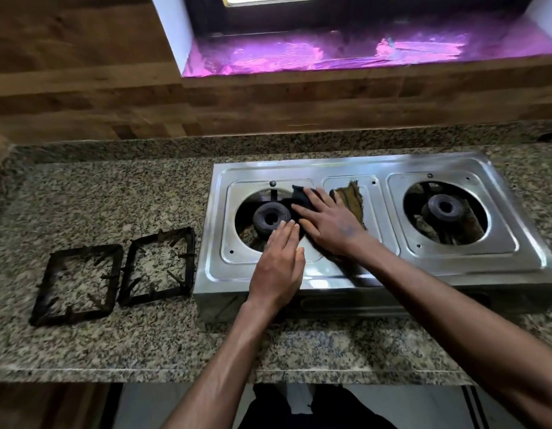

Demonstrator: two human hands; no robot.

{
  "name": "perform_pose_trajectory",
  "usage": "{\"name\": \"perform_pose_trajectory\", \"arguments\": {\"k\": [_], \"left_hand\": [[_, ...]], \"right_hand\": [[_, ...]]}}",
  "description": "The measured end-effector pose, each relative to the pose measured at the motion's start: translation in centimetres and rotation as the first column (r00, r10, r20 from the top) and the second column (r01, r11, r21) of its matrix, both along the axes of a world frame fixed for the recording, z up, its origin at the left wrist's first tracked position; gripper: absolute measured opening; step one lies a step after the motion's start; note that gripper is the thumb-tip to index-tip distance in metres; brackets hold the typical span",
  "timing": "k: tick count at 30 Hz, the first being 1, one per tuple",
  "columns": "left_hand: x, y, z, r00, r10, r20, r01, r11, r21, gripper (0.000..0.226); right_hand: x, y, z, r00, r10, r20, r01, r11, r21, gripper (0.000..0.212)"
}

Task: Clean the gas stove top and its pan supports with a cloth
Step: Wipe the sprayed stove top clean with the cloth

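The cloth (350, 201) lies on the steel stove top (370, 267), spread between the two burner openings. Its dark blue end pokes out beyond the fingertips of the right hand (329, 224), and its frayed olive-brown part shows on the far side of that hand's knuckles. The right hand lies flat on it, palm down, fingers straight and slightly spread, pressing rather than pinching. How much cloth sits under the palm cannot be seen.

Just beside those fingers, the left hand (279, 267) rests flat on the stove, fingers straight and held together, holding nothing. Its fingertips reach the rim of the left burner (271, 218), and its thumb lies alongside, near the right wrist. Whether the fingertips actually touch the burner is hard to tell.

The right burner (445, 209) sits well apart from both hands, past the cloth. Both openings are bare of supports. The two pan supports (113, 274), black square frames, lie side by side on the granite counter (113, 193), well off from the left hand's little finger and just beside the stove's edge.

The stove's front face is partly covered by both forearms. Beyond the fingertips, a wood-look wall (82, 88) rises, with a purple-lit recess (361, 51) cut off at the top.
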State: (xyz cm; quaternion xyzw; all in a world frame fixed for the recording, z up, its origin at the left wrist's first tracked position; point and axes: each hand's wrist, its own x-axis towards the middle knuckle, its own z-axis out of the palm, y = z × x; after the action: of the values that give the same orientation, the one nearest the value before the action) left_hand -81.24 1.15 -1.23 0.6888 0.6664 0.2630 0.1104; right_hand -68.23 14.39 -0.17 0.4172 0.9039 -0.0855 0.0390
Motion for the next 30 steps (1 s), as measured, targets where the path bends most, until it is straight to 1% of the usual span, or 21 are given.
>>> {"name": "perform_pose_trajectory", "arguments": {"k": [2,6,8,10,12,14,15,17,18,20,23,26,28,30], "left_hand": [[-0.5,0.0,0.6,0.995,0.075,0.064,-0.076,0.997,0.014,0.051],[-3.8,-0.4,0.8,0.958,0.264,0.109,-0.268,0.963,0.029,0.053],[-6.3,-0.7,0.7,0.919,0.366,0.144,-0.370,0.929,0.006,0.055],[-8.3,-1.1,0.6,0.886,0.434,0.164,-0.438,0.899,-0.014,0.058],[-9.7,-1.6,0.6,0.865,0.490,0.113,-0.488,0.872,-0.046,0.064],[-10.3,-2.1,0.3,0.864,0.502,0.023,-0.499,0.863,-0.081,0.071],[-10.7,-2.5,0.1,0.866,0.499,0.026,-0.494,0.863,-0.108,0.074],[-10.8,-3.1,0.0,0.855,0.495,0.154,-0.464,0.864,-0.196,0.078],[-11.1,-3.4,0.1,0.841,0.489,0.230,-0.443,0.868,-0.225,0.080],[-11.2,-3.7,0.2,0.822,0.473,0.318,-0.419,0.880,-0.226,0.085],[-11.2,-3.8,0.7,0.807,0.462,0.367,-0.407,0.886,-0.221,0.091],[-11.0,-4.0,1.1,0.815,0.426,0.392,-0.380,0.905,-0.193,0.099],[-11.1,-4.1,1.2,0.801,0.425,0.421,-0.381,0.905,-0.188,0.102],[-11.1,-4.2,1.1,0.785,0.423,0.453,-0.387,0.905,-0.174,0.102]], "right_hand": [[2.2,-3.3,0.0,0.998,0.002,-0.066,-0.004,1.000,-0.028,0.064],[4.3,-10.0,0.1,0.991,0.061,-0.120,-0.066,0.997,-0.038,0.057],[3.5,-11.7,0.7,0.986,0.111,-0.121,-0.122,0.989,-0.079,0.057],[1.8,-12.5,1.0,0.974,0.178,-0.141,-0.192,0.977,-0.094,0.056],[-1.1,-12.8,0.8,0.964,0.224,-0.141,-0.238,0.967,-0.087,0.055],[-4.9,-12.9,0.1,0.966,0.214,-0.147,-0.224,0.973,-0.051,0.057],[-7.2,-13.1,-0.1,0.971,0.178,-0.159,-0.188,0.981,-0.047,0.060],[-10.8,-12.3,-0.2,0.981,0.084,-0.176,-0.100,0.991,-0.087,0.067],[-12.5,-11.6,-0.1,0.985,0.031,-0.171,-0.052,0.991,-0.123,0.065],[-14.8,-9.7,0.0,0.987,-0.057,-0.148,0.033,0.987,-0.158,0.059],[-17.6,-7.5,0.2,0.992,-0.100,-0.070,0.088,0.983,-0.160,0.060],[-18.9,-6.5,0.7,0.989,-0.135,-0.057,0.123,0.977,-0.172,0.059],[-18.5,-7.1,1.0,0.991,-0.121,-0.049,0.111,0.979,-0.171,0.059],[-17.3,-8.9,1.2,0.995,-0.094,-0.036,0.085,0.975,-0.205,0.060]]}}
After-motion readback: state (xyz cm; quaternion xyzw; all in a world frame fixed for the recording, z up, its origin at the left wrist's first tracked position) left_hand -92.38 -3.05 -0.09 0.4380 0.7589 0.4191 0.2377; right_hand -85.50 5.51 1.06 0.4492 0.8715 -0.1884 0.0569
